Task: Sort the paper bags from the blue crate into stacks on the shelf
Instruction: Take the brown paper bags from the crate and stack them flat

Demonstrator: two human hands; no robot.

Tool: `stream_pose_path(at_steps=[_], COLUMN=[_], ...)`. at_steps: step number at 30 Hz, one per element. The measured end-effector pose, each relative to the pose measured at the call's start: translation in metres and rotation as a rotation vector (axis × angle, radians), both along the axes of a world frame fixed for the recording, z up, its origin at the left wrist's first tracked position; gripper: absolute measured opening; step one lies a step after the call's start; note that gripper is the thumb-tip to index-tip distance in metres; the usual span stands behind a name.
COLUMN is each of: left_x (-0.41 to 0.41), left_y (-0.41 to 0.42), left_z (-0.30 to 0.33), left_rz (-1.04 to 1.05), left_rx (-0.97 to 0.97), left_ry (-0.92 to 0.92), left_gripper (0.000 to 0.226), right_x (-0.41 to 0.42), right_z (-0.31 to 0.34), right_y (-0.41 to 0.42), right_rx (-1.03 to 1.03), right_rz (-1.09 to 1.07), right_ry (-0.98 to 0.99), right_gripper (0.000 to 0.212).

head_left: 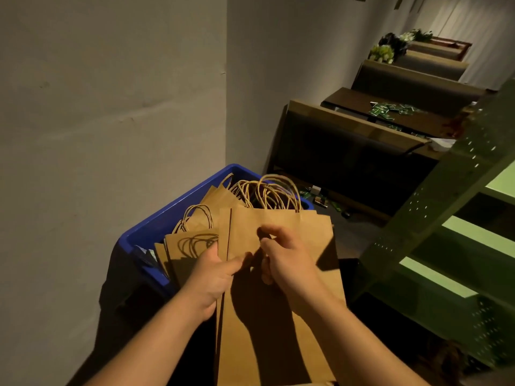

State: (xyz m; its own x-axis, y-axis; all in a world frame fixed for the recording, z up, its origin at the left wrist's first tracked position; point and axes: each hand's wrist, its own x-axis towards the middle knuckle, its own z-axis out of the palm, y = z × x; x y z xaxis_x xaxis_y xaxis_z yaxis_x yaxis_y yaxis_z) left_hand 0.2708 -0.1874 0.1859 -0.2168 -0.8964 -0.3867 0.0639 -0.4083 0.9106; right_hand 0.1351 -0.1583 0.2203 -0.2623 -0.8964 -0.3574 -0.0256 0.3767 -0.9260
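You held a bundle of flat paper bags point(278, 316) upright over the near end of the blue crate point(156, 227). Your left hand point(214, 277) gripped its left edge, thumb on the front face, while your right hand point(287, 260) pinched the top sheet with curled fingers. More bags (twine handles up) stayed in the crate. The green shelf point(457, 232) stood to your right.

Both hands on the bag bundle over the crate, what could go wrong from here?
1. The left hand and right hand pinch several flat brown paper bags at once; loose ones may slip back into the blue plastic crate.
2. The twisted paper handles overlap and could snag, dragging extra bags out.
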Motion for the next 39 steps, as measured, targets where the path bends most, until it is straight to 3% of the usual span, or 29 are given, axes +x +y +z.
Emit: stream_pose_path(at_steps=[2, 4, 5, 9, 12, 14, 17, 21, 24, 25, 28, 29, 33, 36, 39], left_x=[0.005, 0.013, 0.017, 0.02, 0.012, 0.005, -0.004, -0.011, -0.015, -0.017, -0.026, -0.028, -0.046, -0.058, -0.066], left_y=[-0.003, -0.007, -0.008, -0.011, -0.008, -0.005, -0.003, -0.008, -0.005, -0.003, 0.005, 0.009, 0.031, 0.046, 0.062], left_z=[-0.008, -0.011, -0.01, -0.011, -0.011, -0.01, -0.011, -0.011, -0.007, -0.008, -0.018, -0.023, -0.035, -0.052, -0.072], left_rz=[0.005, 0.02, 0.029, 0.013, -0.006, -0.026, -0.071, -0.15, -0.198, -0.226, -0.29, -0.31, -0.383, -0.463, -0.535], left_rx=[0.015, 0.033, 0.021, 0.021, 0.031, 0.018, 0.029, -0.03, -0.105, -0.126, -0.194, -0.208, -0.203, -0.131, -0.007], left_ry=[0.005, 0.023, 0.028, 0.102, 0.138, 0.132, 0.11, 0.127, -0.002, -0.052, -0.147, -0.157, -0.188, -0.208, -0.217], left_gripper=[0.052, 0.051, 0.052, 0.042, 0.041, 0.046, 0.081, 0.11, 0.135, 0.131, 0.054, 0.042, 0.039, 0.038, 0.077], right_x=[-0.016, -0.039, -0.048, -0.068, -0.078, -0.083, -0.083, -0.086, -0.09, -0.091, -0.097, -0.099, -0.103, -0.11, -0.117], right_z=[-0.007, -0.021, -0.027, -0.035, -0.046, -0.049, -0.048, -0.052, -0.057, -0.06, -0.072, -0.076, -0.095, -0.112, -0.126], right_y=[0.007, 0.014, 0.017, 0.034, 0.043, 0.05, 0.062, 0.071, 0.082, 0.086, 0.104, 0.11, 0.137, 0.159, 0.178], right_rx=[-0.034, 0.033, 0.089, 0.216, 0.215, 0.192, 0.098, -0.016, -0.039, -0.028, -0.006, -0.012, 0.018, 0.053, 0.063], right_rz=[-0.075, -0.184, -0.222, -0.222, -0.253, -0.238, -0.193, -0.237, -0.297, -0.297, -0.333, -0.363, -0.488, -0.556, -0.609], right_ry=[0.308, 0.625, 0.645, 0.231, 0.184, 0.098, -0.015, -0.07, -0.091, -0.099, -0.119, -0.132, -0.169, -0.14, -0.108], right_gripper=[0.033, 0.043, 0.043, 0.052, 0.078, 0.065, 0.045, 0.043, 0.045, 0.052, 0.061, 0.057, 0.031, 0.031, 0.028])
